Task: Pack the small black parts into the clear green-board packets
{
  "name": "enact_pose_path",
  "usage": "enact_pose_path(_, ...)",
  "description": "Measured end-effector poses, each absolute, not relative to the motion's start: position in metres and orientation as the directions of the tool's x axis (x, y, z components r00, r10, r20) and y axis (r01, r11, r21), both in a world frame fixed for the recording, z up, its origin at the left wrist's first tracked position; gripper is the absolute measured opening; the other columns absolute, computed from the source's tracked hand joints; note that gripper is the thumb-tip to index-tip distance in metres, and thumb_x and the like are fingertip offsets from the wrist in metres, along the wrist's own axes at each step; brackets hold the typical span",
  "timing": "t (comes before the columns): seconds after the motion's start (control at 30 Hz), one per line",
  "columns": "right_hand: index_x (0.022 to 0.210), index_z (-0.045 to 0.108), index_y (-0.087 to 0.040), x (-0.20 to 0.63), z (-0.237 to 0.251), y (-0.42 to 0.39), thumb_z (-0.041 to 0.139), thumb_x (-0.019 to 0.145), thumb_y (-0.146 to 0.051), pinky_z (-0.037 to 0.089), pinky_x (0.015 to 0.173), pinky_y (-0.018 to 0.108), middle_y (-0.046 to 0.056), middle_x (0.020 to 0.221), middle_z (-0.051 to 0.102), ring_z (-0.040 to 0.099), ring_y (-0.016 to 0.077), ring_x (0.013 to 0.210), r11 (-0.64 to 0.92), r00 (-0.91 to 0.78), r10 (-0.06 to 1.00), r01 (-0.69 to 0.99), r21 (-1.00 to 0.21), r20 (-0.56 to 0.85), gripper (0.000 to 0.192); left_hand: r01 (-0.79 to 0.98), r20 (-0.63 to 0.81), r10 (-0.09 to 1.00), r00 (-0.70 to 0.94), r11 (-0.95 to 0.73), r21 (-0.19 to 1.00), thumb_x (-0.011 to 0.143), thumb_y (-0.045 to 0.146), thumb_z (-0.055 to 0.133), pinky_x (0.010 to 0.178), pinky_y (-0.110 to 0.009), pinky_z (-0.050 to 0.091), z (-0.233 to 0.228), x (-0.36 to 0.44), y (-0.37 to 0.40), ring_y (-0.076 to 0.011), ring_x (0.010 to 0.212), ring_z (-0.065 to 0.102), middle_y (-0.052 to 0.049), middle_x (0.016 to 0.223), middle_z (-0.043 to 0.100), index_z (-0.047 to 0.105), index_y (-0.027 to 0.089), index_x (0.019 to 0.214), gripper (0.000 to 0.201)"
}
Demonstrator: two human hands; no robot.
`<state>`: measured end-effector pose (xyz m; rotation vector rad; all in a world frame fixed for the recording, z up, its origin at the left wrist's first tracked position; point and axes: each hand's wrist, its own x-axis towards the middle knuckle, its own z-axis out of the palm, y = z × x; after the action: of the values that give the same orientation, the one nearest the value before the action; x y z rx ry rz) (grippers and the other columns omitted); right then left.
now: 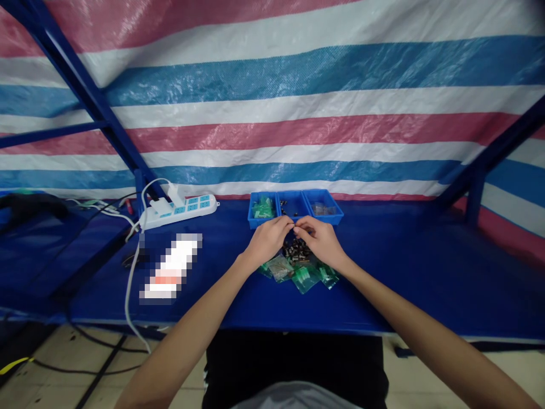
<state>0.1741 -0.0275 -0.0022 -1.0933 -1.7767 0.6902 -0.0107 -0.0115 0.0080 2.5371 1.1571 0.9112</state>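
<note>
My left hand [269, 238] and my right hand [318, 236] meet fingertip to fingertip just in front of a blue three-compartment tray [290, 221]. Both are closed in a pinch, and whatever lies between the fingers is too small to make out. Below them is a pile of small dark and metallic parts [298, 251], partly covered by my hands. Small clear bags [305, 277] with green and white contents lie along the near side of the pile. Another clear bag [281, 268] holds brownish bits. Green bagged pieces [263, 208] fill the tray's left compartment.
A white power strip [187, 211] with plugs sits at the back left, its white cable [133, 272] running over the table's front edge. A blurred-out white item [172, 267] lies left of my arm. Blue frame posts [97, 96] and a striped sheet [298, 74] bound the blue table.
</note>
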Motion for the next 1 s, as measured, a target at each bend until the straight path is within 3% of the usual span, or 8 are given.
enact_pose_path(0.2, 0.087, 0.062, -0.02, 0.173, 0.0, -0.027, 0.067, 0.083, -0.04, 0.048, 0.053, 0.027, 0.002, 0.072, 0.068, 0.067, 0.0197, 0.069, 0.273, -0.187, 0.949, 0.1, -0.957, 0.252, 0.021, 0.632, 0.4, 0.743, 0.537, -0.668, 0.393, 0.104, 0.03, 0.037, 0.064, -0.026, 0.041, 0.01, -0.01, -0.014, -0.0178, 0.075, 0.063, -0.004, 0.084, 0.066, 0.059, 0.018, 0.093, 0.027)
enact_pose_path(0.47, 0.081, 0.063, -0.017, 0.18, 0.005, -0.022, 0.071, 0.078, -0.048, 0.041, 0.049, 0.024, 0.0, 0.066, 0.061, 0.052, 0.0109, 0.056, 0.209, -0.073, 0.975, -0.026, -0.978, 0.21, 0.032, 0.603, 0.469, 0.721, 0.509, -0.688, 0.404, 0.102, 0.04, 0.046, 0.064, -0.026, 0.043, 0.019, -0.013, -0.017, -0.0146, 0.071, 0.062, 0.0, 0.088, 0.069, 0.061, 0.022, 0.109, 0.025)
enact_pose_path(0.7, 0.081, 0.063, -0.017, 0.184, 0.005, -0.016, 0.077, 0.075, -0.047, 0.036, 0.045, 0.022, -0.001, 0.064, 0.058, 0.051, 0.0095, 0.054, 0.168, -0.029, 0.985, -0.11, -0.98, 0.172, 0.034, 0.638, 0.478, 0.732, 0.486, -0.671, 0.378, 0.099, 0.029, 0.046, 0.061, -0.025, 0.041, 0.019, -0.015, -0.015, -0.0136, 0.068, 0.06, 0.0, 0.085, 0.068, 0.061, 0.02, 0.11, 0.02)
enact_pose_path(0.8, 0.093, 0.065, -0.017, 0.183, 0.008, -0.012, 0.077, 0.075, -0.045, 0.044, 0.052, 0.023, 0.004, 0.079, 0.068, 0.064, 0.0142, 0.067, 0.167, -0.034, 0.984, -0.163, -0.972, 0.175, 0.035, 0.638, 0.47, 0.729, 0.498, -0.675, 0.371, 0.099, 0.028, 0.046, 0.06, -0.025, 0.04, 0.017, -0.014, -0.016, -0.0132, 0.067, 0.06, 0.0, 0.087, 0.068, 0.06, 0.021, 0.11, 0.02)
enact_pose_path(0.87, 0.116, 0.062, -0.022, 0.183, 0.011, -0.01, 0.075, 0.078, -0.044, 0.05, 0.058, 0.025, 0.009, 0.105, 0.072, 0.07, 0.0189, 0.084, 0.176, -0.078, 0.978, -0.188, -0.966, 0.193, 0.046, 0.644, 0.461, 0.734, 0.5, -0.67, 0.368, 0.1, 0.029, 0.044, 0.059, -0.025, 0.04, 0.017, -0.014, -0.016, -0.0131, 0.065, 0.059, -0.001, 0.088, 0.069, 0.06, 0.021, 0.11, 0.02)
enact_pose_path(0.93, 0.134, 0.053, -0.028, 0.186, 0.013, -0.009, 0.072, 0.08, -0.044, 0.053, 0.06, 0.026, 0.011, 0.127, 0.066, 0.071, 0.0214, 0.094, 0.199, -0.114, 0.969, -0.15, -0.968, 0.217, 0.059, 0.658, 0.451, 0.741, 0.497, -0.661, 0.36, 0.1, 0.029, 0.043, 0.059, -0.025, 0.041, 0.017, -0.014, -0.016, -0.0138, 0.066, 0.06, -0.002, 0.091, 0.069, 0.06, 0.021, 0.111, 0.021)
enact_pose_path(1.0, 0.133, 0.054, -0.027, 0.189, 0.014, -0.01, 0.068, 0.083, -0.045, 0.052, 0.056, 0.026, 0.012, 0.125, 0.067, 0.071, 0.0216, 0.091, 0.238, -0.125, 0.962, -0.042, -0.97, 0.241, 0.055, 0.68, 0.445, 0.75, 0.49, -0.648, 0.343, 0.1, 0.028, 0.042, 0.06, -0.026, 0.043, 0.019, -0.016, -0.015, -0.0154, 0.07, 0.063, -0.004, 0.095, 0.07, 0.06, 0.021, 0.113, 0.023)
